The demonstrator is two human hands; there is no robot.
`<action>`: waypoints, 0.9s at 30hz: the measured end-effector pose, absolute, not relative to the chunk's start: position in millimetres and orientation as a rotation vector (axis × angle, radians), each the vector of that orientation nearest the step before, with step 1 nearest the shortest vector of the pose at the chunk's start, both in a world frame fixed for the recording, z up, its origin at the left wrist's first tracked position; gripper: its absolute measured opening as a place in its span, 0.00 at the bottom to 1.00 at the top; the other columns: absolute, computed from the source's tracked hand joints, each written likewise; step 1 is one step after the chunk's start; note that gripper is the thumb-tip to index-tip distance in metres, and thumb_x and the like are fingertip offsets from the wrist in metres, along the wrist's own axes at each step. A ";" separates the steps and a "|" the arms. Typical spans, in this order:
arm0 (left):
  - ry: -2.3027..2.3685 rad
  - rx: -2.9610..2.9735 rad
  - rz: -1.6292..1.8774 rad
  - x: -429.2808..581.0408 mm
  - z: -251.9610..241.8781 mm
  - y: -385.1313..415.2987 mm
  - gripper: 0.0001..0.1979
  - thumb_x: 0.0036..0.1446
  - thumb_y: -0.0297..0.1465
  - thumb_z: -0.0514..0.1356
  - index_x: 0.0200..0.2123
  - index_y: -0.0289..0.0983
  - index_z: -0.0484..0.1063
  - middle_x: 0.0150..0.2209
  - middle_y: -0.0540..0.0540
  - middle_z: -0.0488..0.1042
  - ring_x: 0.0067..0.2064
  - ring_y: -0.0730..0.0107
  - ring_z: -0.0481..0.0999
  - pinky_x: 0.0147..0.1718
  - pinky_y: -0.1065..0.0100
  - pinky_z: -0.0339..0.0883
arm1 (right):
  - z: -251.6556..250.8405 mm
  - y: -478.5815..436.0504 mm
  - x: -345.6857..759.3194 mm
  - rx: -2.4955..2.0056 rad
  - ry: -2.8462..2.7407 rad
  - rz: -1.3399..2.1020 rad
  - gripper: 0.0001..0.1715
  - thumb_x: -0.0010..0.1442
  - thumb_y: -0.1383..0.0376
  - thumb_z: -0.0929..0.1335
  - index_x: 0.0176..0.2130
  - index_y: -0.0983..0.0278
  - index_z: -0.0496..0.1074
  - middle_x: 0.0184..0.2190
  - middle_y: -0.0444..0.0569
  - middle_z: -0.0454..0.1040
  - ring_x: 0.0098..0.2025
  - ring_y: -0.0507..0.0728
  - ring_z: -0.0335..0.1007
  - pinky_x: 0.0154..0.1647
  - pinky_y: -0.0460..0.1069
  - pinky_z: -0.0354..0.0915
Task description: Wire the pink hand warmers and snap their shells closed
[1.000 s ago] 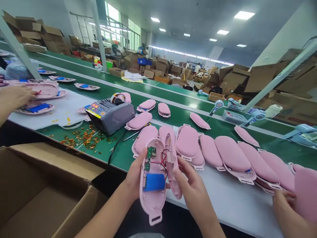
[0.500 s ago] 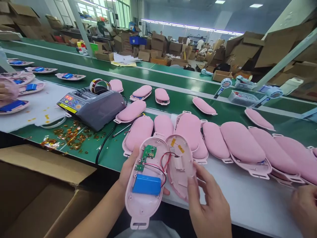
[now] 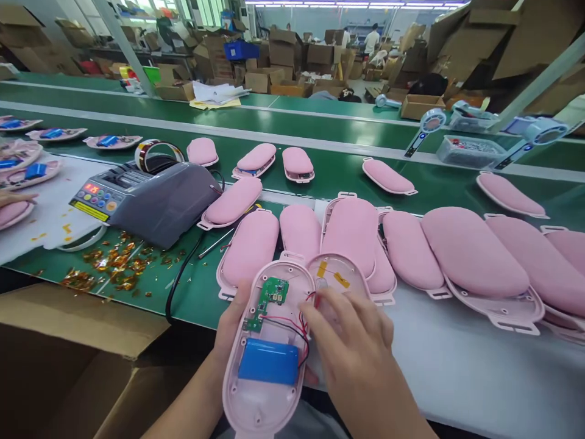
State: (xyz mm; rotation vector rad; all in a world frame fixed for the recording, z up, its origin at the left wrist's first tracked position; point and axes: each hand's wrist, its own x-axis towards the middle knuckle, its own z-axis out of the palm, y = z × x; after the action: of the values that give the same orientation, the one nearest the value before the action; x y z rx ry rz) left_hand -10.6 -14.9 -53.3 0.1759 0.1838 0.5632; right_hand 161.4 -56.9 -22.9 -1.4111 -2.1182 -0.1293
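My left hand [image 3: 231, 332] grips from below an open pink shell half [image 3: 262, 396] that carries a green circuit board [image 3: 269, 294], a blue battery [image 3: 269, 361] and red and black wires. The second pink shell half [image 3: 340, 274], with yellow tape strips, lies open beside it on the right, joined by the wires. My right hand [image 3: 359, 350] rests over that second half, its fingers reaching to the wires at the seam between the halves.
Several closed pink units [image 3: 473, 250] lie in a row on the green conveyor [image 3: 347, 177]. A grey tape dispenser [image 3: 150, 198] with a black cable stands left, amid gold tape scraps. An open cardboard box [image 3: 68, 360] sits bottom left. Another person's hand [image 3: 16, 197] shows at far left.
The two shell halves have been laid flatter and lower. My right hand moved from the outer edge of the right half onto its top, fingers at the wires. The view tilted downward.
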 end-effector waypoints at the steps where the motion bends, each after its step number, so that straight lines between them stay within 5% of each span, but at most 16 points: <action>1: 0.200 0.172 0.570 -9.9 -51.1 -14.6 0.42 0.53 0.60 0.48 0.55 0.29 0.67 0.44 0.33 0.77 0.39 0.52 0.77 0.41 0.54 0.69 | -23.2 -54.3 161.7 -1.396 -2.152 -0.097 0.19 0.59 0.74 0.63 0.47 0.59 0.72 0.48 0.52 0.72 0.49 0.63 0.61 0.50 0.57 0.51; 6: 0.237 0.149 0.531 -10.8 -39.6 -13.1 0.43 0.50 0.60 0.52 0.52 0.28 0.70 0.39 0.34 0.78 0.35 0.57 0.78 0.37 0.58 0.71 | -26.1 -43.5 175.3 -1.258 -2.211 -0.004 0.14 0.61 0.74 0.62 0.37 0.57 0.73 0.45 0.46 0.75 0.47 0.59 0.63 0.47 0.55 0.53; 12: 0.326 0.178 0.506 -15.8 -32.2 -10.1 0.37 0.50 0.57 0.57 0.46 0.27 0.74 0.33 0.36 0.79 0.34 0.58 0.78 0.36 0.57 0.74 | -20.0 -32.9 185.3 -1.138 -2.346 0.070 0.13 0.59 0.77 0.64 0.40 0.62 0.72 0.43 0.49 0.74 0.40 0.56 0.65 0.42 0.52 0.60; 21: 0.562 0.221 0.519 -16.2 -16.8 -6.1 0.31 0.51 0.53 0.58 0.40 0.29 0.76 0.29 0.39 0.76 0.27 0.62 0.75 0.29 0.59 0.74 | -13.8 -30.1 170.2 -1.319 -2.148 -0.084 0.12 0.61 0.76 0.61 0.30 0.64 0.66 0.32 0.52 0.73 0.35 0.57 0.67 0.34 0.51 0.62; 27: 0.571 0.208 0.530 -16.7 -15.6 -6.5 0.29 0.53 0.52 0.57 0.40 0.29 0.75 0.30 0.39 0.76 0.26 0.63 0.74 0.26 0.59 0.74 | -8.7 -29.9 170.4 -1.352 -2.108 0.103 0.10 0.62 0.73 0.61 0.41 0.63 0.68 0.31 0.48 0.72 0.34 0.56 0.67 0.34 0.51 0.64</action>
State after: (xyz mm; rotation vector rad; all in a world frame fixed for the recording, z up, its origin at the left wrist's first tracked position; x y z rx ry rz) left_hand -16.7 -6.5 -15.6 0.2084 0.5710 0.5297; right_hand 170.4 -29.9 -8.7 -1.3516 -2.1083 0.1034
